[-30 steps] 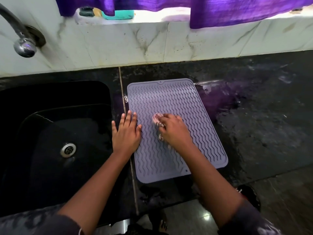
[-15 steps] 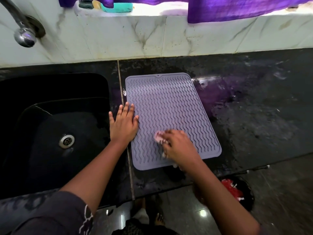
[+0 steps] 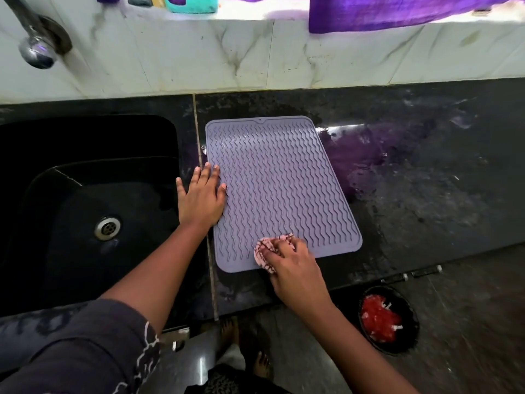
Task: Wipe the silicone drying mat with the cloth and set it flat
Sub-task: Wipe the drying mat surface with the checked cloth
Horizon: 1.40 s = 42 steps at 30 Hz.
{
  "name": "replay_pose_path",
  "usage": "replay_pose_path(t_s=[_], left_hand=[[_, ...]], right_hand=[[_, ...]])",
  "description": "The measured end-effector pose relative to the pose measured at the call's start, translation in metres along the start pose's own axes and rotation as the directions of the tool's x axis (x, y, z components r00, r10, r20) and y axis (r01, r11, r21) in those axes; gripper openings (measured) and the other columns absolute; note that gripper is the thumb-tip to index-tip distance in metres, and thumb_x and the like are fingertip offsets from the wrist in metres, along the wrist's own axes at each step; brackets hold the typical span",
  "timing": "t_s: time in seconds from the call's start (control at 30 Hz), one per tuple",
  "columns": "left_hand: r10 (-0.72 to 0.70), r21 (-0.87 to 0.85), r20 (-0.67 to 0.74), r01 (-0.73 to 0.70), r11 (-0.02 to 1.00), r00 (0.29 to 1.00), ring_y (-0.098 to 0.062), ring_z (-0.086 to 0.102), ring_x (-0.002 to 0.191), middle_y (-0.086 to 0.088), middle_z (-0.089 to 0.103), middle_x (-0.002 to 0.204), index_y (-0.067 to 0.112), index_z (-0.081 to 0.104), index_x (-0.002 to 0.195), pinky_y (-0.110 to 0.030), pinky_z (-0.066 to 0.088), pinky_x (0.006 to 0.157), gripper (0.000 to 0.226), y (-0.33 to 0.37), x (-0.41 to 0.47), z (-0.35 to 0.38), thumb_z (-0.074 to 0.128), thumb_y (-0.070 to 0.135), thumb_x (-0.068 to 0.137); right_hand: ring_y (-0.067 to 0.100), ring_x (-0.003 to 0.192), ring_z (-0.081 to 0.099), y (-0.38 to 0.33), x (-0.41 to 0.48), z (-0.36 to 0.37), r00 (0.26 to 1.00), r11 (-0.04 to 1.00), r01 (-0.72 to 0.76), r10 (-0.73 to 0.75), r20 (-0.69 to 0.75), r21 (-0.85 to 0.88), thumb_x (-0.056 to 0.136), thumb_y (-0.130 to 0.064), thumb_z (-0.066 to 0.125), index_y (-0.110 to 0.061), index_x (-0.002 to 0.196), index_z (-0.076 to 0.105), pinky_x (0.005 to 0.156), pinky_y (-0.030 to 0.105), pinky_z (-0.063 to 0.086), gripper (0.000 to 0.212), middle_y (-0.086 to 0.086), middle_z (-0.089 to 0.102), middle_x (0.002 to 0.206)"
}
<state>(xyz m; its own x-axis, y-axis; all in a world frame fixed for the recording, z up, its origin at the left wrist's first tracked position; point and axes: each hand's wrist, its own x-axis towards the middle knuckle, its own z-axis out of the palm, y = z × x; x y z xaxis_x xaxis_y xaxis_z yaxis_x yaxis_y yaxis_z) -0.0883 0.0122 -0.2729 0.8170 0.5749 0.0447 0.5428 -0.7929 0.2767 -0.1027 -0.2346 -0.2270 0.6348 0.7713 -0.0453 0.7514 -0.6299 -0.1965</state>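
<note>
A grey-lilac silicone drying mat (image 3: 278, 177) with wavy ridges lies flat on the black stone counter (image 3: 426, 194), just right of the sink. My left hand (image 3: 200, 199) rests palm down on the mat's left edge, fingers spread, holding nothing. My right hand (image 3: 292, 268) presses a small bunched pink patterned cloth (image 3: 264, 250) against the mat's near edge; most of the cloth is hidden under the fingers.
A black sink (image 3: 85, 211) with a metal drain (image 3: 107, 227) lies to the left, a chrome tap (image 3: 37, 49) above it. A marble wall backs the counter, with a purple curtain (image 3: 397, 9) above. On the floor stands a black bin (image 3: 389, 319) holding red scraps.
My right hand has drawn the cloth from the mat's middle down to its near edge. My left hand has stayed flat on the left edge.
</note>
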Motion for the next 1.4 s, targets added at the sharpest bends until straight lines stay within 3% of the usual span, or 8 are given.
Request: replay_pose_path(t_s=[0.17, 0.3, 0.53, 0.73, 0.93, 1.13, 1.2, 1.4], left_hand=[[0.0, 0.013, -0.005, 0.0, 1.0, 1.0, -0.019, 0.011, 0.146, 0.002, 0.018, 0.158, 0.025, 0.018, 0.149, -0.055, -0.003, 0.113, 0.056, 0.0, 0.001, 0.001, 0.019, 0.045, 0.097], [-0.005, 0.012, -0.01, 0.005, 1.0, 1.0, -0.019, 0.011, 0.146, 0.002, 0.019, 0.158, 0.025, 0.019, 0.149, -0.055, -0.003, 0.113, 0.056, 0.0, 0.001, 0.002, 0.02, 0.045, 0.097], [-0.002, 0.01, -0.011, 0.002, 1.0, 1.0, -0.019, 0.011, 0.146, 0.002, 0.018, 0.158, 0.024, 0.02, 0.149, -0.055, -0.003, 0.113, 0.055, 0.0, 0.001, 0.001, 0.022, 0.044, 0.097], [-0.001, 0.009, -0.018, 0.001, 1.0, 1.0, -0.018, 0.012, 0.146, 0.002, 0.019, 0.158, 0.024, 0.021, 0.149, -0.054, -0.002, 0.114, 0.055, 0.001, 0.001, -0.001, 0.023, 0.043, 0.097], [-0.003, 0.007, -0.025, 0.004, 1.0, 1.0, -0.019, 0.012, 0.146, 0.002, 0.02, 0.158, 0.024, 0.021, 0.149, -0.055, -0.002, 0.113, 0.056, 0.001, 0.002, 0.0, 0.023, 0.043, 0.097], [0.014, -0.025, -0.012, -0.014, 1.0, 1.0, -0.021, 0.017, 0.145, 0.0, 0.024, 0.156, 0.022, 0.023, 0.148, -0.054, 0.002, 0.114, 0.055, 0.006, -0.007, 0.0, 0.027, 0.042, 0.097], [0.017, -0.052, -0.031, -0.019, 0.998, 0.999, -0.023, 0.025, 0.142, -0.002, 0.032, 0.153, 0.021, 0.032, 0.145, -0.052, 0.007, 0.114, 0.052, 0.005, -0.001, -0.008, 0.033, 0.04, 0.097], [-0.007, -0.242, -0.06, -0.008, 0.97, 0.998, -0.027, 0.054, 0.108, -0.005, 0.065, 0.118, 0.021, 0.058, 0.125, -0.042, 0.038, 0.097, 0.034, -0.017, 0.049, -0.041, 0.047, 0.027, 0.093]], right_hand=[[0.026, 0.117, 0.037, 0.007, 0.038, -0.009, 0.99, 0.981, -0.101, 0.115, -0.078, 0.163, 0.088, -0.026, 0.056, -0.024, 0.13, 0.049, 0.095, 0.041, 0.037, 0.043, 0.003, 0.047, 0.135], [0.034, 0.131, 0.026, -0.006, 0.046, 0.001, 0.993, 0.993, -0.116, 0.116, -0.035, 0.014, 0.088, -0.035, 0.053, -0.023, 0.133, 0.041, 0.1, 0.048, 0.033, 0.048, 0.007, 0.037, 0.143], [0.031, 0.115, 0.041, 0.004, -0.016, -0.009, 0.998, 1.0, 0.007, -0.008, 0.057, 0.017, 0.081, -0.022, 0.06, -0.021, 0.125, 0.053, 0.093, 0.043, 0.041, 0.045, 0.006, 0.052, 0.129], [0.032, 0.115, 0.04, 0.012, -0.007, -0.026, 0.969, 0.964, -0.235, 0.242, 0.05, -0.126, 0.09, -0.019, 0.047, -0.015, 0.127, 0.047, 0.091, 0.04, 0.041, 0.037, 0.01, 0.046, 0.133], [0.039, 0.114, 0.039, -0.032, -0.012, -0.016, 0.981, 0.984, -0.101, 0.123, 0.147, -0.15, 0.088, -0.013, 0.05, -0.007, 0.124, 0.047, 0.089, 0.046, 0.041, 0.037, 0.018, 0.046, 0.127], [0.015, 0.102, 0.05, -0.014, -0.004, -0.043, 0.935, 0.953, -0.175, 0.082, 0.345, 0.247, 0.083, -0.026, 0.06, -0.028, 0.123, 0.055, 0.089, 0.031, 0.045, 0.04, -0.004, 0.055, 0.12], [0.006, 0.081, 0.055, -0.011, 0.02, -0.057, 0.912, 0.886, -0.277, 0.12, 0.393, 0.371, 0.083, -0.029, 0.062, -0.032, 0.121, 0.055, 0.073, 0.025, 0.05, 0.039, -0.011, 0.056, 0.105], [0.006, 0.052, 0.058, -0.024, 0.167, -0.068, 0.964, 0.795, -0.262, 0.24, 0.113, 0.547, 0.085, -0.023, 0.061, -0.028, 0.12, 0.056, 0.037, 0.016, 0.041, 0.035, -0.005, 0.06, 0.071]])
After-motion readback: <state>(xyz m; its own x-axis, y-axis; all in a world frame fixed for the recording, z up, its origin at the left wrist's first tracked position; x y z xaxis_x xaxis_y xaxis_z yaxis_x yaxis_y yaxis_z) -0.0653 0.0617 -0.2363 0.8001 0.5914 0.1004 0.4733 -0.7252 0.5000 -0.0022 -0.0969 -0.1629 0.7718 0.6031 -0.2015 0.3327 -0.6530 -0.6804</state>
